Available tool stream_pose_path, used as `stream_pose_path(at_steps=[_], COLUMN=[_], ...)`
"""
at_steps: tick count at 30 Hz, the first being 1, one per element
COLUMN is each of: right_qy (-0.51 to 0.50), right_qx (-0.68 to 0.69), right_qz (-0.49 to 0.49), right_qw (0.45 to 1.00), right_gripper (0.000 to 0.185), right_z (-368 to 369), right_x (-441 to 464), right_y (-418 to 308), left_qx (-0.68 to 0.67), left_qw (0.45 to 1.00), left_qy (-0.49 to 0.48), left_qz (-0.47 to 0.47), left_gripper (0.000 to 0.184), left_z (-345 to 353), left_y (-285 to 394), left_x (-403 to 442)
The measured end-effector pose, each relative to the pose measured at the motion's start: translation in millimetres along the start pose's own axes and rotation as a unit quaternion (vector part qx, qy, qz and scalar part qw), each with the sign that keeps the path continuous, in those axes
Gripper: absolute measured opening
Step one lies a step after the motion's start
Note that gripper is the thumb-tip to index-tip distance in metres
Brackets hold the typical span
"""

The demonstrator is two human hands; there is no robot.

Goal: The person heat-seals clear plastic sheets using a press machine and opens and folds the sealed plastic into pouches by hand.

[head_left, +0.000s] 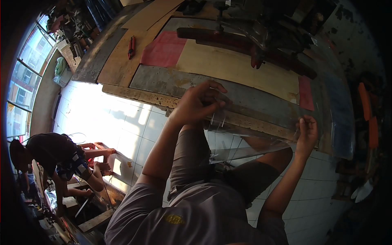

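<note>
Between left hand [201, 102] and right hand [307, 131], clear film [241, 153] barely shows.

A slim red utility knife [131, 47] is lying left of the upper centre of the frame, and a flat tan cardboard sheet [151, 14] is resting above it, near the top edge. At the far left, a framed glass window [26, 77] is glowing with daylight, while bright patches are spreading over the white tiled floor [87, 104]. A pale green bag or cloth [60, 67] is sitting just beside the window. In the lower left, a person in a black top and patterned shorts [49, 153] is bending forward near a red stool-like frame [100, 146]. At the right edge, two orange strips [373, 132] are standing end to end.
</note>
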State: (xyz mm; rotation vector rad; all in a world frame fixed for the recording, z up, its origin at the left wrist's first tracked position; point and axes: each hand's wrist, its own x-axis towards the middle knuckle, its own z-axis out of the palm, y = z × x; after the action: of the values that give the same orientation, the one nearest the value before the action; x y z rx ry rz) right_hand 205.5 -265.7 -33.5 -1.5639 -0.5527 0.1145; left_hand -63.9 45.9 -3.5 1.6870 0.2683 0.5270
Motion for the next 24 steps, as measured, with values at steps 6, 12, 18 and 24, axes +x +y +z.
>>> stream_pose_path(at_steps=[6,12,18,24], right_qy=[0.001,0.016,0.014,0.02], right_qx=[-0.009,-0.016,-0.015,-0.026], right_qz=[0.001,0.007,0.002,-0.007], right_qw=[1.0,1.0,1.0,0.999], right_gripper=[0.023,0.024,0.022,0.021], right_z=[1,2,2,2], right_x=[0,-1,-1,-1], right_y=[-2,-2,-2,-1], left_qx=[-0.009,-0.003,0.002,0.0], left_qw=[1.0,1.0,0.998,0.999], left_qy=[0.001,-0.006,-0.01,0.021], left_qz=[0.011,0.025,0.069,0.025], left_gripper=[0.03,0.024,0.021,0.023], left_z=[0,-2,-1,3], left_y=[-5,-11,-16,-1], left_x=[0,1,2,1])
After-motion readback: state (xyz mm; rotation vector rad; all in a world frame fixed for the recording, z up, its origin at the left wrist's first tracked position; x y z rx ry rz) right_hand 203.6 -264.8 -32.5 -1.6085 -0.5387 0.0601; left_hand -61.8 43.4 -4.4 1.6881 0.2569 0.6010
